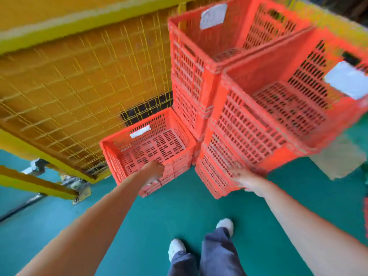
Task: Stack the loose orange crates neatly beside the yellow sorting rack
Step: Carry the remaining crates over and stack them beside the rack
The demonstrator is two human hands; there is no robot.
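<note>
Nearest: white shoes (176, 249) & dark blue trousers (217, 255) on the green floor (159, 216). Both bare forearms reach fwd, hands well apart.

Left hand (155, 170) is on the near rim of the low crate (155, 144), fingers curled over the edge. It reads as a grip, tho motion blur softens it. Right hand (248, 180) touches the near wall of the bottom crate in the front stack (278, 108). Too blurred to tell if it grips or just presses.

Low crate: single orange crate, open top, nothing inside, sitting on the floor. White tag (140, 131) on its far inside wall. Far side is up against the wire mesh of the yellow rack (79, 86); right side is just beside the stacks.

Front stack: at least 2 orange crates, one on the other. Top one has nothing inside, w/ a white label (346, 78) on its right inside wall. To its right on the floor lies a pale cardboard sheet (338, 162).

Rear stack (219, 42): directly behind the front one & touching it, also at least 2 crates high, alongside the rack mesh. Its top crate has a white sticker (214, 15) on the far wall.

Rack: yellow frame w/ mesh panels, spans the left side; a caster (81, 193) shows at its lower corner.
</note>
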